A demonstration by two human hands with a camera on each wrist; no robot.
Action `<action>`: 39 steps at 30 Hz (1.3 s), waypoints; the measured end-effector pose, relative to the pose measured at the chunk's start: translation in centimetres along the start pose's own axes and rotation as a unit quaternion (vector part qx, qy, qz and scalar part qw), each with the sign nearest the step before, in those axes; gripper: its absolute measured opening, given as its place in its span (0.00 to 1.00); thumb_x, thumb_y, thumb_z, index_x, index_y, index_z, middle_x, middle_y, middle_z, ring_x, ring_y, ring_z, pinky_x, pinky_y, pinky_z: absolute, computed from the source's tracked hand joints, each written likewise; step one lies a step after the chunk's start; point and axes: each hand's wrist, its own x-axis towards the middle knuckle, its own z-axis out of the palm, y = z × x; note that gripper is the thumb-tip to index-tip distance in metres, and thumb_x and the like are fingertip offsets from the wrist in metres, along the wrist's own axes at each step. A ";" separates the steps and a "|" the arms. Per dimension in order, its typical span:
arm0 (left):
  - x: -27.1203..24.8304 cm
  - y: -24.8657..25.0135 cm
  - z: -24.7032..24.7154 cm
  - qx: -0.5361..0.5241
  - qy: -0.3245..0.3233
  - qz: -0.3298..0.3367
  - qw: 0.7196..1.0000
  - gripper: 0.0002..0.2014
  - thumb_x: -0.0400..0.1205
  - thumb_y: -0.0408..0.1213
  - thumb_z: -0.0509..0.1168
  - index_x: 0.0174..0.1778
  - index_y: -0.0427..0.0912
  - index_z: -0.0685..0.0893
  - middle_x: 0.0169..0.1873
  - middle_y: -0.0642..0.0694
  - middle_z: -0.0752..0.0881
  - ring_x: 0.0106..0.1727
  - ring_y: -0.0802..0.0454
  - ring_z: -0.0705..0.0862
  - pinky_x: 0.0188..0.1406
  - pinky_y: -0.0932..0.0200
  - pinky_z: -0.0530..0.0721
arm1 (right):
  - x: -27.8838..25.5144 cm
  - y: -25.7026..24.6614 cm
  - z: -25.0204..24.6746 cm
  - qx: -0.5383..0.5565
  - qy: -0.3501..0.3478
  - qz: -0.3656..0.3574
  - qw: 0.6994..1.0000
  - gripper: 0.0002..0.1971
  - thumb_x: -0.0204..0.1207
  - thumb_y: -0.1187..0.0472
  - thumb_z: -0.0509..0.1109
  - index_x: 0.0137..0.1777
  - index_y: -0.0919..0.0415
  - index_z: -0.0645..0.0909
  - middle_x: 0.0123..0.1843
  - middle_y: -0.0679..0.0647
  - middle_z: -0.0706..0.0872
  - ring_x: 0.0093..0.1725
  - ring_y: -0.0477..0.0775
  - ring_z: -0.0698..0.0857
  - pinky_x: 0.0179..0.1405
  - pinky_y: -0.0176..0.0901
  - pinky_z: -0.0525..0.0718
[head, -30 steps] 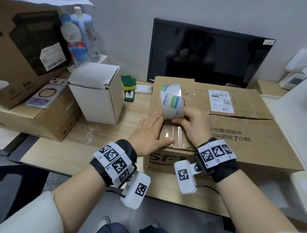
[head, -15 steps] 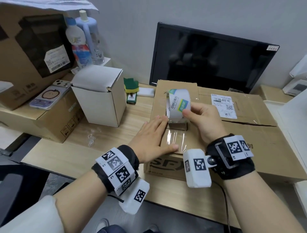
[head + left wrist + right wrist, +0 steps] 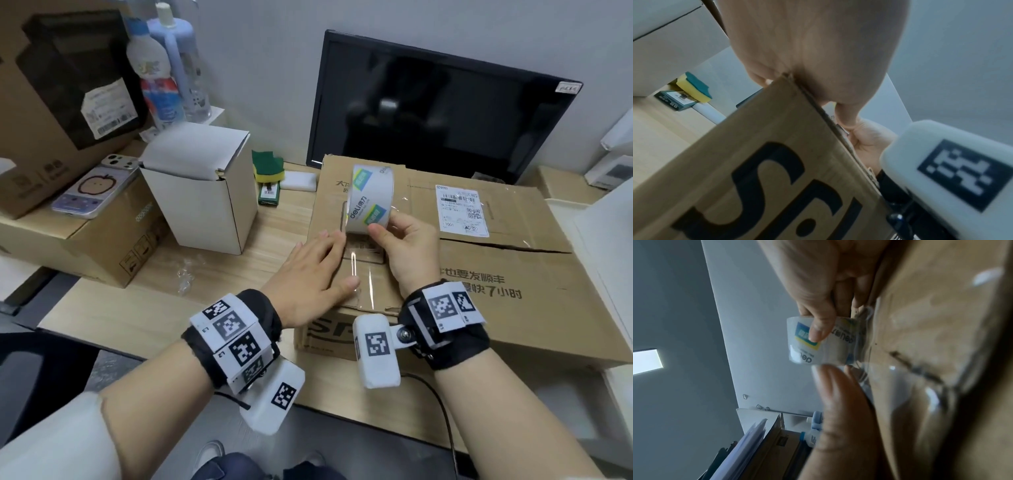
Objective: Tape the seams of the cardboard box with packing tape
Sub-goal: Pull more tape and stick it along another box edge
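Box: the cardboard box [image 3: 513,274] lies flat on the wooden worktop [image 3: 137,308], in front of a dark monitor [image 3: 445,102]; its near-left corner sits under both hands.
Tape roll: the packing tape roll [image 3: 371,200] stands on edge above the left part of the box top, with a clear strip [image 3: 363,270] running from it down toward the near edge.
Right hand: the right hand [image 3: 407,246] grips the roll, thumb on the printed outer face and fingers [image 3: 821,327] curled round it.
Left hand: the left hand [image 3: 308,277] lies flat with straight fingers on the box top beside the strip, thumb on the laid tape; it holds nothing.
Seam: a long open slit [image 3: 507,245] crosses the top to the right, and looks untaped where it gapes.
Risk, wrinkles: the strip already shows glare and ripples; pulling the roll at an angle would likely trap creases or bubbles.
Risk, lifting: if the left hand eases off while the roll is drawn away, the stuck end could peel from the cardboard.
Risk, drift: the roll is tilted, so the strip may wander off its line.
Risk, self-sticking: slack in the free length could fold the adhesive onto itself.
Nearby: a white carton [image 3: 202,192] and a sponge [image 3: 269,166] stand to the left, well apart from the tape.
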 end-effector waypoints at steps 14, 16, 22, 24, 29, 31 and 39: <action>4.2 1.8 -4.1 -0.207 0.150 0.009 0.967 0.17 0.72 0.32 0.73 0.57 0.42 0.84 0.54 0.47 0.86 0.56 0.53 0.81 0.47 0.77 0.73 | -1.4 -1.7 -2.8 -0.025 -0.038 0.022 0.999 0.17 0.72 0.69 0.72 0.56 0.49 0.78 0.50 0.45 0.84 0.53 0.46 0.84 0.57 0.41 0.81; 4.3 1.5 -3.6 -0.180 0.170 0.013 0.969 0.17 0.73 0.33 0.72 0.58 0.42 0.84 0.58 0.45 0.85 0.59 0.50 0.81 0.56 0.65 0.73 | -2.6 -2.0 -5.5 -0.030 -0.009 0.024 0.999 0.17 0.73 0.68 0.71 0.55 0.47 0.78 0.52 0.46 0.84 0.53 0.44 0.84 0.58 0.41 0.82; 4.1 1.1 -2.5 -0.053 0.226 0.051 0.971 0.18 0.76 0.36 0.70 0.62 0.40 0.82 0.63 0.41 0.83 0.63 0.43 0.79 0.54 0.59 0.71 | -8.5 1.3 -14.2 -0.003 0.389 -0.029 0.921 0.10 0.75 0.63 0.69 0.43 0.43 0.81 0.44 0.50 0.84 0.44 0.54 0.84 0.45 0.47 0.83; 4.2 1.1 -2.1 -0.053 0.240 0.050 0.968 0.18 0.76 0.36 0.69 0.63 0.39 0.81 0.63 0.39 0.83 0.63 0.41 0.78 0.56 0.55 0.72 | -11.1 4.4 -16.2 -0.024 0.477 0.005 0.879 0.11 0.75 0.63 0.67 0.41 0.43 0.80 0.40 0.48 0.82 0.39 0.50 0.82 0.43 0.48 0.81; 4.4 1.2 -0.9 -0.050 0.267 0.036 0.962 0.17 0.78 0.35 0.67 0.63 0.37 0.80 0.61 0.37 0.82 0.62 0.39 0.78 0.54 0.56 0.70 | -15.0 11.0 -17.1 -0.229 0.428 0.105 0.868 0.10 0.75 0.72 0.62 0.45 0.59 0.81 0.48 0.57 0.83 0.43 0.43 0.80 0.50 0.41 0.73; 4.5 1.0 -0.9 -0.035 0.268 0.043 0.962 0.16 0.78 0.34 0.68 0.61 0.36 0.80 0.60 0.35 0.83 0.61 0.37 0.79 0.51 0.56 0.71 | -15.2 12.6 -16.7 -0.315 0.369 0.140 0.863 0.11 0.74 0.74 0.60 0.49 0.64 0.81 0.53 0.62 0.82 0.54 0.58 0.79 0.51 0.41 0.70; 4.5 0.6 -0.9 -0.029 0.265 0.051 0.962 0.15 0.77 0.35 0.68 0.59 0.35 0.82 0.57 0.35 0.84 0.59 0.37 0.79 0.51 0.56 0.70 | -17.4 18.2 -15.3 -0.400 0.204 0.375 0.811 0.20 0.79 0.60 0.61 0.72 0.61 0.72 0.79 0.60 0.64 0.74 0.66 0.66 0.72 0.57 0.65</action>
